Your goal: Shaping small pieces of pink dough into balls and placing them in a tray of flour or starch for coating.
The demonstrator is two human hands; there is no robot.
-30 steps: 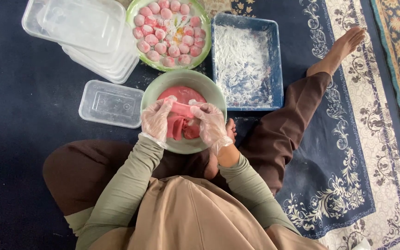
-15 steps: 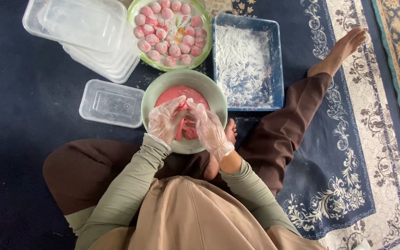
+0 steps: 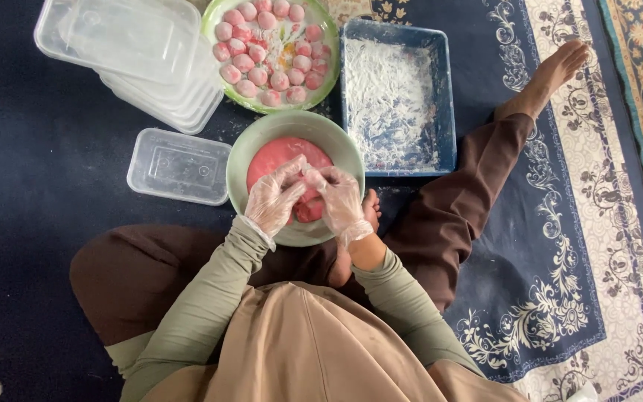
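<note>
Both my hands wear clear plastic gloves and meet over a pale green bowl (image 3: 262, 134) of pink dough (image 3: 277, 152) resting in front of my lap. My left hand (image 3: 273, 197) curls around a lump of the dough at the bowl's near side. My right hand (image 3: 340, 197) presses on the same lump from the right, fingers touching the left hand's fingers. The lump itself is mostly hidden under the gloves.
A green plate (image 3: 325, 82) with several floured pink dough balls (image 3: 258, 52) lies beyond the bowl. To its right sits a blue tray (image 3: 448, 112) dusted with white flour. A stack of clear plastic containers (image 3: 128, 52) and one single container (image 3: 176, 165) lie left. My bare foot (image 3: 552, 71) stretches right.
My hands have dropped lower into the bowl and closed together on the dough. Earlier they held a stretched pink piece slightly above it.
</note>
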